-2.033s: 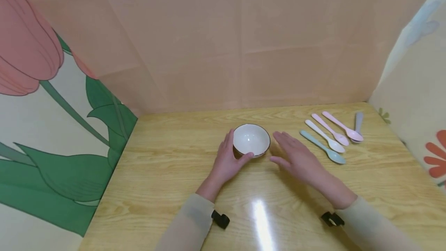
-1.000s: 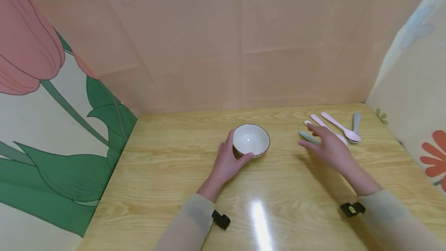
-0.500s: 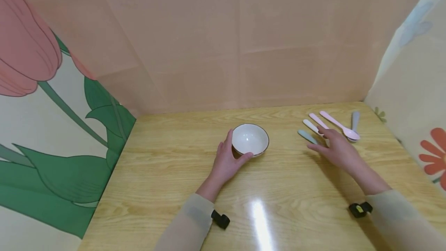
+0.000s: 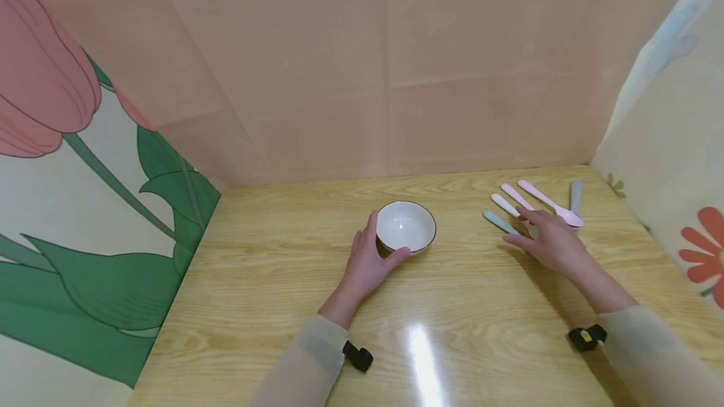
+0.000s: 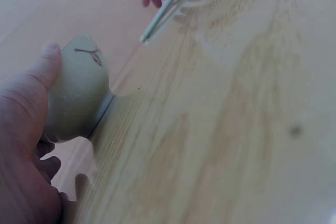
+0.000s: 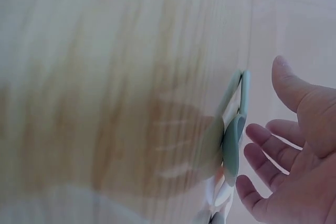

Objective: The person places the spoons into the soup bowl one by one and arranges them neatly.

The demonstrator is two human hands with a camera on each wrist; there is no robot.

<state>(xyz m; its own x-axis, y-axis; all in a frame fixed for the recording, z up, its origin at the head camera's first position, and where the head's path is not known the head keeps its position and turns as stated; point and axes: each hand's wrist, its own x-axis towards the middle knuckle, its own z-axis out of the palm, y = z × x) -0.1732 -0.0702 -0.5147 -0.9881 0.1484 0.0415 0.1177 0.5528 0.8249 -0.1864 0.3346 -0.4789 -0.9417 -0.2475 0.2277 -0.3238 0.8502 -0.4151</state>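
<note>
A small white bowl (image 4: 406, 226) with a dark rim stands upright on the table. My left hand (image 4: 364, 262) holds its left side, thumb at the near rim; the left wrist view shows a small branch-like mark on the bowl's outside (image 5: 79, 95). Over the row of spoons hovers my right hand (image 4: 551, 245), fingers relaxed and spread with nothing in them. It covers the bowl ends of the pale green spoon (image 4: 499, 222) and the white spoon (image 4: 503, 204). In the right wrist view the green spoon (image 6: 231, 153) lies just off the fingertips.
Two pink spoons (image 4: 516, 195) lie farther back, the right one partly over a grey spoon (image 4: 575, 195). A plain pinkish cloth (image 4: 317, 99) closes off the back of the wooden table (image 4: 271, 256). Flower-printed panels (image 4: 107, 206) stand at the left and right.
My right hand has moved from beside the bowl rightwards to the spoons, hovering there over the last half second. The left hand has stayed on the bowl.
</note>
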